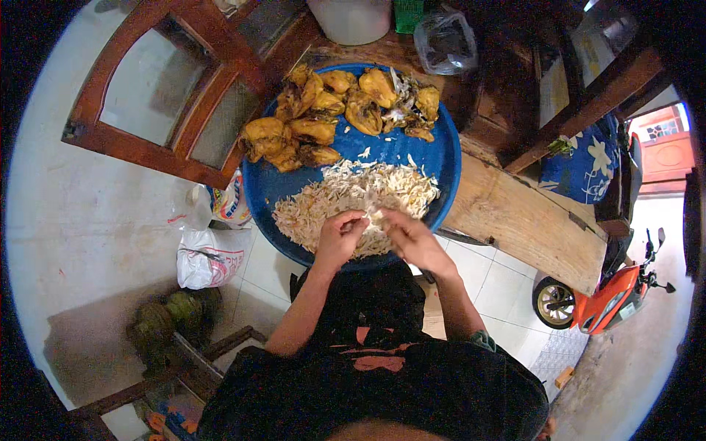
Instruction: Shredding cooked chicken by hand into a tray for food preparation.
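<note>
A round blue tray (451,151) lies in front of me. Its near half carries a wide heap of pale shredded chicken (309,209). Over this heap my left hand (341,237) is closed, thumb and fingers pinching a small piece of chicken (375,216). From the other side my right hand (416,239), slightly smeared by motion, has its fingers closed on the same piece. Along the far side and far left of the tray sit several browned fried chicken pieces (312,131). Picked bones and scraps (401,103) lie among them at the far right.
The tray rests by a wooden bench (522,228) reaching right. Beyond it stand a white bucket (351,22) and a clear plastic bag (446,42). A wooden-framed glass door (158,88) is at the left, above white sacks (212,257). An orange motorbike (607,303) stands far right.
</note>
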`<move>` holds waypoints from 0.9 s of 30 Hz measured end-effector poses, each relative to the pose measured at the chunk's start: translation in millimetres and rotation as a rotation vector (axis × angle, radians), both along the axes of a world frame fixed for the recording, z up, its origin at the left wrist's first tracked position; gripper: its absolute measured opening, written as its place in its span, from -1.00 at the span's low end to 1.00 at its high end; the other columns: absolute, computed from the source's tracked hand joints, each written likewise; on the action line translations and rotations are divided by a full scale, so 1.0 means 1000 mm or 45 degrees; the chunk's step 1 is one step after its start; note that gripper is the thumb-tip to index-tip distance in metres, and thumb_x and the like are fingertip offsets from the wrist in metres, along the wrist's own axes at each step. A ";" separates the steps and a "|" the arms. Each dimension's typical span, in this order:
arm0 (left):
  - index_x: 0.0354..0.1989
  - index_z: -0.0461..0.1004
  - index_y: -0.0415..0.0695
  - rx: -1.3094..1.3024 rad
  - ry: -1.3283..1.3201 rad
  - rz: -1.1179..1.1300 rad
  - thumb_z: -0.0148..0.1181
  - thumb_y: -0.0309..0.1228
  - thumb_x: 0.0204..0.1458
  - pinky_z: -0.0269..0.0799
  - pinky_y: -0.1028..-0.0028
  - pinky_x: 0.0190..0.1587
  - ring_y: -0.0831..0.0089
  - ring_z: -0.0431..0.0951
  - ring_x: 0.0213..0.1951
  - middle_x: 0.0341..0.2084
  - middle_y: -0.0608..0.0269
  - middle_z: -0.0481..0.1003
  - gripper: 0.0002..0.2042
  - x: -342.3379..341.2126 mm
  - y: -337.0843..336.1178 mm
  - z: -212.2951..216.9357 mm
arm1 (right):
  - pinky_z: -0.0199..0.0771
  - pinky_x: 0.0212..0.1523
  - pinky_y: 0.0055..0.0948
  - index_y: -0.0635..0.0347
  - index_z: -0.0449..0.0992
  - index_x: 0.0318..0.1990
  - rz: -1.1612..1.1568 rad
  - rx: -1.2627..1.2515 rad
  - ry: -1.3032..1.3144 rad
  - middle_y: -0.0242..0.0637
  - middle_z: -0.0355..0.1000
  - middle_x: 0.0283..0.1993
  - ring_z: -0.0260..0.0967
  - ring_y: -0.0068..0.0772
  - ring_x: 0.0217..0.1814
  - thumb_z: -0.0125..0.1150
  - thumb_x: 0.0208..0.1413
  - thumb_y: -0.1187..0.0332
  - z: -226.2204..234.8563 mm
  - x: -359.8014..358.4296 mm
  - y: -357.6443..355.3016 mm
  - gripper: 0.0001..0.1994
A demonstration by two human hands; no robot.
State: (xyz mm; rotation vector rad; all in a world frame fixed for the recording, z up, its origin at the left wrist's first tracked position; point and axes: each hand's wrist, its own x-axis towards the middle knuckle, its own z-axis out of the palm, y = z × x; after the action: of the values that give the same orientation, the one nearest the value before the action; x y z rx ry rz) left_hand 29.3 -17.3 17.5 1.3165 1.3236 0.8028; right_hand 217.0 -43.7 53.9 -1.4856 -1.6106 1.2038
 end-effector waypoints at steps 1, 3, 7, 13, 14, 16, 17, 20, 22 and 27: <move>-0.30 0.53 -0.25 -0.001 -0.004 -0.008 0.24 -0.43 0.00 0.29 0.61 -0.46 0.69 0.37 -0.54 -0.60 0.42 0.46 -0.84 0.005 0.001 0.004 | 0.34 -0.42 -0.49 0.24 0.33 0.10 0.103 -0.111 0.075 -0.35 0.42 -0.48 0.29 -0.49 -0.54 -0.11 0.16 0.45 0.012 -0.004 -0.001 -0.66; -0.30 0.53 -0.27 -0.102 -0.158 0.029 0.24 -0.50 -0.01 0.23 0.66 -0.49 0.76 0.30 -0.55 -0.62 0.52 0.40 -0.87 0.012 0.004 0.009 | 0.33 -0.43 -0.47 0.24 0.31 0.11 0.039 -0.057 0.031 -0.34 0.38 -0.50 0.27 -0.51 -0.55 -0.10 0.17 0.44 0.000 -0.004 -0.003 -0.66; -0.31 0.53 -0.26 -0.191 -0.281 0.116 0.26 -0.53 -0.04 0.28 0.64 -0.49 0.72 0.35 -0.56 -0.61 0.46 0.44 -0.87 0.013 0.003 -0.004 | 0.36 -0.37 -0.38 0.28 0.29 0.10 -0.080 0.178 -0.113 -0.15 0.41 -0.47 0.37 -0.42 -0.46 -0.04 0.18 0.41 -0.010 0.006 -0.006 -0.66; -0.31 0.52 -0.30 -0.092 -0.250 0.074 0.24 -0.55 -0.05 0.36 0.63 -0.45 0.67 0.46 -0.52 -0.57 0.32 0.51 -0.87 0.016 0.005 -0.016 | 0.39 -0.15 -0.25 0.28 0.25 0.15 0.011 0.021 -0.159 0.17 0.42 -0.19 0.45 0.06 -0.19 -0.03 0.16 0.41 -0.003 -0.005 -0.004 -0.61; -0.30 0.52 -0.31 -0.173 -0.282 0.115 0.22 -0.55 -0.04 0.37 0.62 -0.46 0.66 0.47 -0.53 -0.58 0.30 0.51 -0.87 0.017 0.004 -0.014 | 0.39 -0.15 -0.25 0.28 0.25 0.15 0.012 0.023 -0.158 0.17 0.42 -0.19 0.45 0.06 -0.19 -0.03 0.16 0.41 -0.002 -0.004 -0.003 -0.61; -0.30 0.51 -0.33 -0.252 -0.313 0.157 0.20 -0.55 -0.03 0.38 0.60 -0.47 0.64 0.48 -0.54 -0.59 0.29 0.51 -0.87 0.017 0.004 -0.014 | 0.38 -0.11 -0.20 0.27 0.25 0.14 -0.026 0.049 -0.205 0.20 0.39 -0.13 0.41 0.13 -0.11 -0.03 0.16 0.42 0.000 -0.001 -0.003 -0.62; -0.29 0.51 -0.33 -0.246 -0.242 0.135 0.17 -0.55 -0.01 0.40 0.59 -0.47 0.63 0.49 -0.54 -0.59 0.28 0.51 -0.87 0.017 0.004 -0.014 | 0.38 -0.11 -0.20 0.27 0.25 0.14 -0.025 0.050 -0.203 0.20 0.39 -0.13 0.41 0.13 -0.11 -0.03 0.16 0.42 -0.002 -0.003 -0.005 -0.62; -0.27 0.50 -0.34 -0.221 -0.174 0.118 0.13 -0.55 0.02 0.42 0.58 -0.47 0.61 0.50 -0.53 -0.59 0.27 0.51 -0.86 0.020 0.003 -0.010 | 0.40 -0.16 -0.21 0.24 0.30 0.09 0.035 0.154 -0.232 0.19 0.42 -0.21 0.39 0.15 -0.10 -0.05 0.15 0.43 -0.003 -0.010 -0.010 -0.66; -0.26 0.50 -0.35 -0.198 -0.175 0.128 0.11 -0.55 0.03 0.43 0.58 -0.47 0.60 0.49 -0.53 -0.59 0.27 0.51 -0.86 0.022 0.002 -0.008 | 0.40 -0.19 -0.19 0.25 0.30 0.07 -0.033 0.088 -0.249 0.19 0.42 -0.23 0.39 0.16 -0.12 -0.04 0.15 0.44 0.001 -0.007 -0.003 -0.68; -0.21 0.50 -0.35 -0.214 -0.348 0.100 0.13 -0.53 0.04 0.43 0.58 -0.44 0.59 0.49 -0.51 -0.53 0.25 0.53 -0.82 0.025 0.003 -0.005 | 0.37 -0.29 -0.15 0.27 0.33 -0.01 -0.041 0.179 -0.059 0.22 0.38 -0.28 0.40 0.18 -0.21 -0.02 0.13 0.46 -0.014 -0.011 -0.008 -0.74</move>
State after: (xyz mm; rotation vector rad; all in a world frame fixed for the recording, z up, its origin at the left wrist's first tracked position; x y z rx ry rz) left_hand 54.4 -14.3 12.8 0.9897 1.2011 0.8715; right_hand 206.4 -52.1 39.6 -1.4541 -1.6600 1.0234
